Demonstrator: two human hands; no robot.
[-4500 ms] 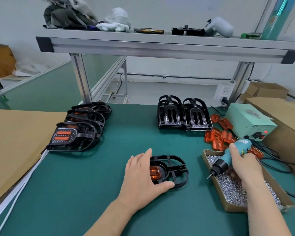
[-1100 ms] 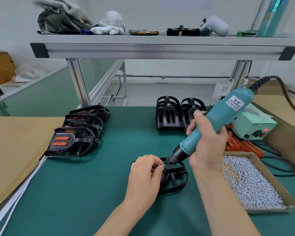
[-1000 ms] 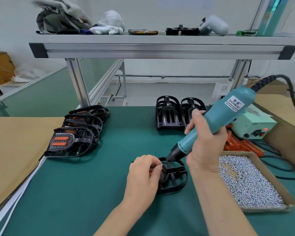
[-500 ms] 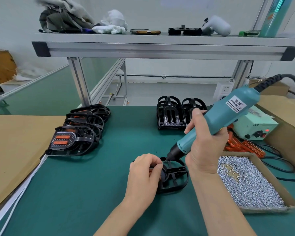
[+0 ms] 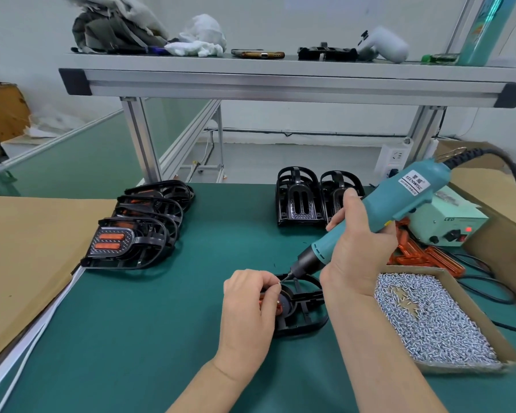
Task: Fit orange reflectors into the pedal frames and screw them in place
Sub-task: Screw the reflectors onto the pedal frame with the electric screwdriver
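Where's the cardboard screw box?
Head view, lower right: the shallow cardboard box of silver screws sits beside the right hand, nearer than the loose orange reflectors.

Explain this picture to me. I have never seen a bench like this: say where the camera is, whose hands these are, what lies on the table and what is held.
There is no machine here: a person works with bare hands, and one camera on their head looks down at the green table. The right hand grips an electric screwdriver, its tip down at a black pedal frame. The left hand holds that frame, fingertips curled beside the tip; an orange reflector shows inside it. On the right stand a cardboard box of screws and loose reflectors. Finished pedals lie to the left, empty frames at the back.
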